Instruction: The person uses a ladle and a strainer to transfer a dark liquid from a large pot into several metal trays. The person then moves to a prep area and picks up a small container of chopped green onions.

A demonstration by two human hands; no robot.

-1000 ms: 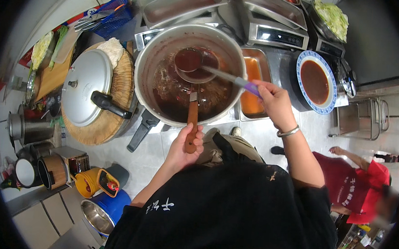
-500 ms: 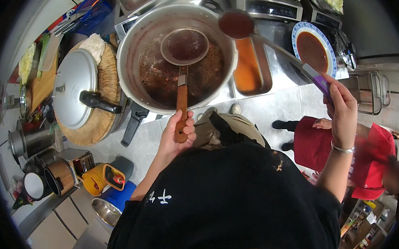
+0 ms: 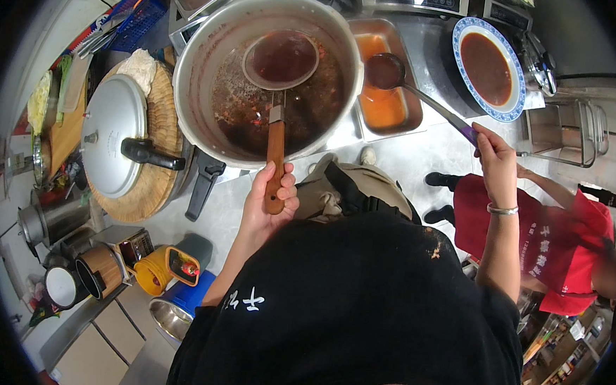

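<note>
Snugly in left-hand fingers [image 3: 290, 192], a slim, round-ended wooden handle [image 3: 276, 148].

we look down from the person's head through the left one of two wide cameras worn side by side. the black shirt [image 3: 357, 308] is very near us and fills the low middle. we face past it to the big pot [image 3: 197, 80], which is farther off, and the floor [image 3: 232, 219] is farther still. we see so wide that straight lines bend near the dark round edge.
</note>
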